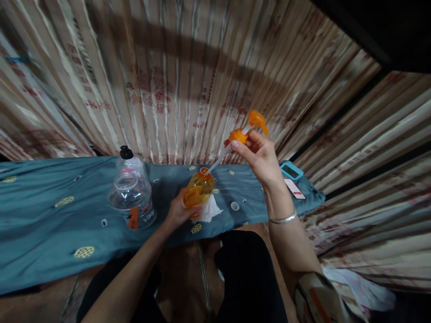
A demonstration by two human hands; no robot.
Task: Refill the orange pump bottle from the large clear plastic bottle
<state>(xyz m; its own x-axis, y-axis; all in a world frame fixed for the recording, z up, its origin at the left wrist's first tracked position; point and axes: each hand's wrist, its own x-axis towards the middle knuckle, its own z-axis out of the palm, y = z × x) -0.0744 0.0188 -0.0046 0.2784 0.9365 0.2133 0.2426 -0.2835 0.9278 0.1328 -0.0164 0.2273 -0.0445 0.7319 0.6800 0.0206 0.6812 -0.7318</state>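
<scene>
L hand (pixel 178 211): grip wrapped round amber bottle (pixel 199 189), seemingly steadying it | R hand (pixel 261 157): grip pinched on orange pump head (pixel 238 136), held high, likely giving long tube (pixel 220 159) clearance

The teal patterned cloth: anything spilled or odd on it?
No spill shows on the cloth. Slightly odd: a small round whitish disc lies loose by itself, and a crumpled white tissue pokes out beside the translucent orange plastic bottle.
</scene>
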